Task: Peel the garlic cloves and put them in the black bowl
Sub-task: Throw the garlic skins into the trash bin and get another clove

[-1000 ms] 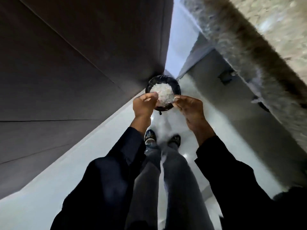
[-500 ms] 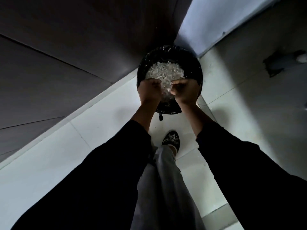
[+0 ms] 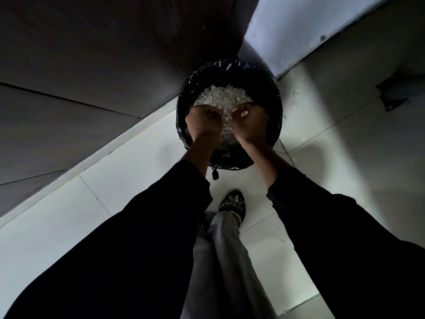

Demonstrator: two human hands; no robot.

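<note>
A round bin lined with a black plastic bag (image 3: 271,125) stands on the floor by the wall, holding a heap of white garlic skins (image 3: 220,96). My left hand (image 3: 203,125) and right hand (image 3: 249,125) hang close together just above it, fingers curled downward. Between them they grip a pale load of garlic skins (image 3: 226,131) that hangs over the bin's opening. What carries the load is too dim to make out. A small pale piece shows at my right fingertips. No cloves and no bowl are in sight.
A dark cabinet front (image 3: 103,65) rises on the left and a pale wall (image 3: 299,26) stands behind the bin. My grey trouser leg (image 3: 225,261) and a patterned dark shoe (image 3: 232,202) are on the white tiled floor (image 3: 333,146), where small white scraps lie.
The view has closed in on the bin. My hands have drawn closer together and sunk lower over its opening, their fingers curling down around the load of skins.
</note>
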